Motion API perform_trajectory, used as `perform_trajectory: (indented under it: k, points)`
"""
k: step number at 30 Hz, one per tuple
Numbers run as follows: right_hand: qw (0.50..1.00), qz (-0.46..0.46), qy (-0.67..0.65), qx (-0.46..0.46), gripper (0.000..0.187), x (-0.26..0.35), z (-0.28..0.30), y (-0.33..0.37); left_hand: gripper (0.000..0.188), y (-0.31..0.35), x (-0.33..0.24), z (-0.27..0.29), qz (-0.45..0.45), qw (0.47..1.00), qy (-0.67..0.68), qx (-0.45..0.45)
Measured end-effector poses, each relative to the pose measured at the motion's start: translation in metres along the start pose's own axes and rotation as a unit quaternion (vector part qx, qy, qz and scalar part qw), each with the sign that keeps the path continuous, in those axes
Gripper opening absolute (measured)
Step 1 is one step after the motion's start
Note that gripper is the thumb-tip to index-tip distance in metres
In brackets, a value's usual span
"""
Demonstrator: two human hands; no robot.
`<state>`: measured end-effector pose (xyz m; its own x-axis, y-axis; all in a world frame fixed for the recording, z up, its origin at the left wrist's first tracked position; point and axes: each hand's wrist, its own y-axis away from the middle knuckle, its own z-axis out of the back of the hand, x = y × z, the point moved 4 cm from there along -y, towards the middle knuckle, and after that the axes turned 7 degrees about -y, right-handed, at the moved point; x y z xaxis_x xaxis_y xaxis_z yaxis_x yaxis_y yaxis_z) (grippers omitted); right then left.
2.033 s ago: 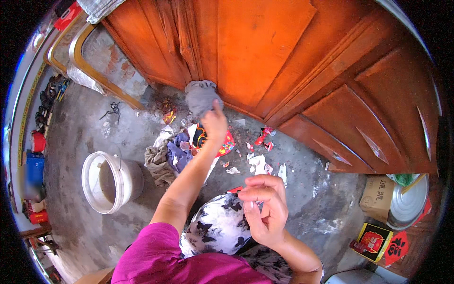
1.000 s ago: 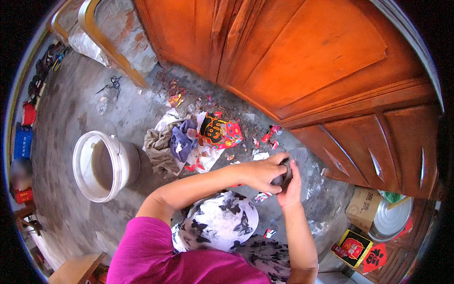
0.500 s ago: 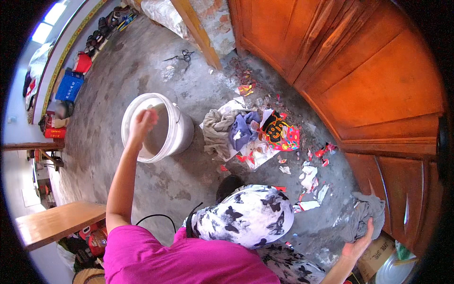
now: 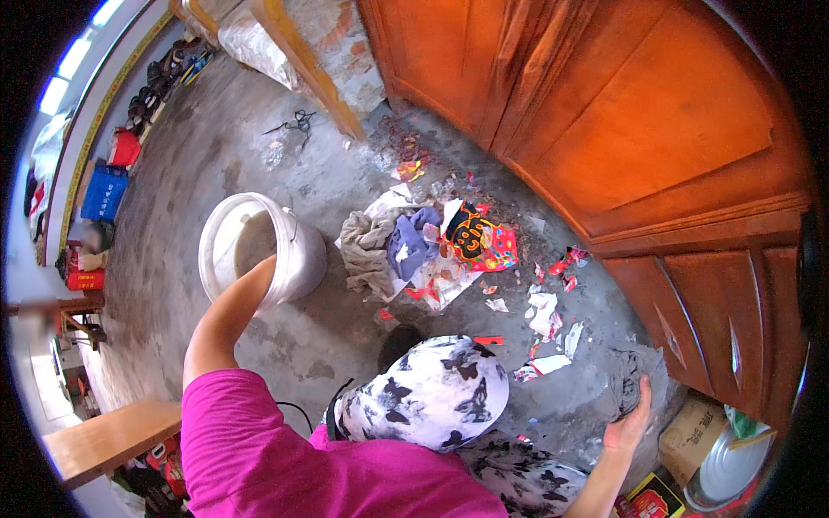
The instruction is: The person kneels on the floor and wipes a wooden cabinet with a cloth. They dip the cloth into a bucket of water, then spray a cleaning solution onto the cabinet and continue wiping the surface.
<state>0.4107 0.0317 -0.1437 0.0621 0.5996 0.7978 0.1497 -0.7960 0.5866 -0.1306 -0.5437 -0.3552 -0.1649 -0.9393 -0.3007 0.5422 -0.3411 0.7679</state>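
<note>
One bucket [image 4: 302, 259], right hand [image 4: 629, 425] holding one gray rag [image 4: 629, 375]

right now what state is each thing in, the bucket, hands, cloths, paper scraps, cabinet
White bucket: upright, lidless, with what looks like murky liquid inside
Left hand: inside the bucket, fingers hidden
Grey cloth: bunched
Right hand: against the grey cloth, grip unclear
Beige cloth: crumpled
Purple-blue cloth: crumpled
Paper scraps: torn, scattered
Orange cabinet doors: appear shut
</note>
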Motion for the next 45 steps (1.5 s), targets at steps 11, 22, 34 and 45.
perform_trajectory:
  k: [11,22,34,45]
  points:
    - [0.999,0.015,-0.004,0.032,0.053,-0.003,-0.009,-0.011,0.044,0.106,-0.039,0.016,0.052,0.956,0.285,0.041]
    - [0.998,-0.018,-0.016,0.061,0.066,0.000,-0.008,-0.017,0.068,0.181,-0.042,0.040,-0.057,0.933,0.241,-0.260]
    - [0.996,0.033,-0.021,0.085,0.059,0.007,-0.020,-0.001,0.039,0.199,-0.059,0.038,0.019,0.939,0.287,-0.187]
    - [0.993,0.040,-0.029,0.109,0.060,0.010,-0.029,-0.002,0.037,0.199,-0.055,0.037,-0.049,0.936,0.294,-0.189]
